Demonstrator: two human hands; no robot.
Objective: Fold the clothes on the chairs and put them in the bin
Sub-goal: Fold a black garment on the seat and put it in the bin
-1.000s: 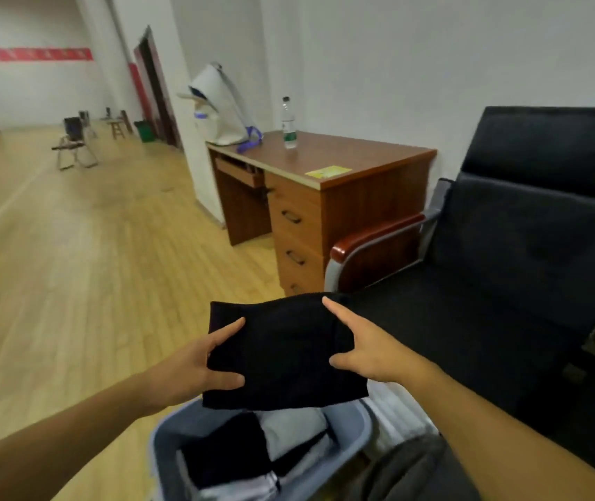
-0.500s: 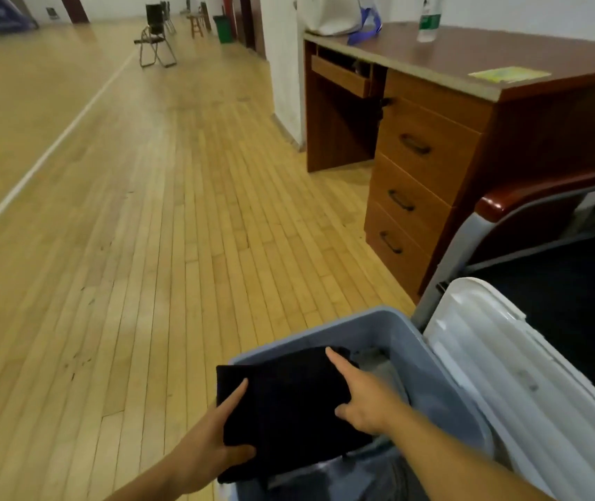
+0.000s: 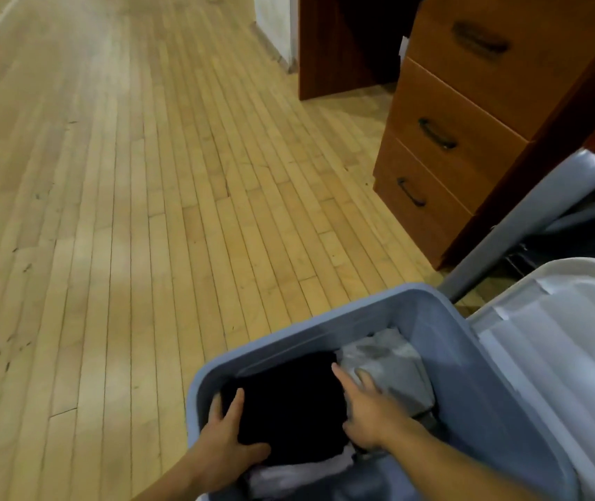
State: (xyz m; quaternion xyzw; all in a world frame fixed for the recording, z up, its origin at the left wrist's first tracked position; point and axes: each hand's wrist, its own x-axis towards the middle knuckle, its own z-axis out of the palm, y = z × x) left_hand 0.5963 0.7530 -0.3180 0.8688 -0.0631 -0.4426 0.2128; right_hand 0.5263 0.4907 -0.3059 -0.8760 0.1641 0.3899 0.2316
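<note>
The folded black garment (image 3: 290,406), held just above the blue-grey bin (image 3: 325,321) half a second ago, now sits down inside it on the clothes already there, beside a folded grey garment (image 3: 390,370). The left hand (image 3: 227,437) grips its near left edge, thumb on top and fingers curled under the fabric. The right hand (image 3: 364,415) holds the garment's right edge, fingers reaching down between the black and grey pieces. The bin's white lid (image 3: 560,341) leans at its right side. A wooden drawer unit (image 3: 469,121) stands on the plank floor (image 3: 126,211) beyond.
</note>
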